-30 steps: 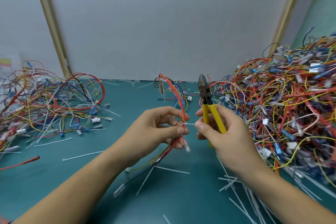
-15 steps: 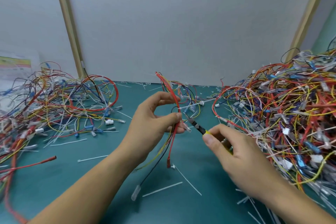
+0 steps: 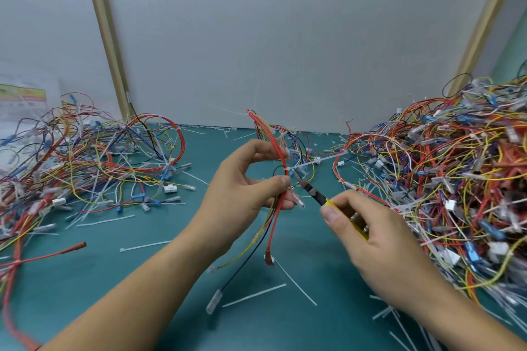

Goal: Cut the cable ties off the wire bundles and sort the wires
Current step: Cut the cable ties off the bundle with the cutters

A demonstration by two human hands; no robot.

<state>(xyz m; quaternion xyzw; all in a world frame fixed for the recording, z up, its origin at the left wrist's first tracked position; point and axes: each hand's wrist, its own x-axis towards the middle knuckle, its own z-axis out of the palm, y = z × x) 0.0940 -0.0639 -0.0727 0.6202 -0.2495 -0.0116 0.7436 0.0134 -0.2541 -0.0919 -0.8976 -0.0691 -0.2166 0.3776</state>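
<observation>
My left hand (image 3: 242, 191) pinches the wire bundle (image 3: 281, 157); my right hand (image 3: 370, 239) grips the cutters (image 3: 313, 194); I should catch only the cable tie (image 3: 291, 170) between the blades.

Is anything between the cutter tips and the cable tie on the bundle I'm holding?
Nothing visible. The cutters in the right hand point straight at the cable tie; the left hand pinches the bundle just beside it.

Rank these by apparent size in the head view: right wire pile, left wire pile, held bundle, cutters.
1. right wire pile, cropped by the frame edge
2. left wire pile, also cropped
3. held bundle
4. cutters, mostly hidden in the right hand
</observation>
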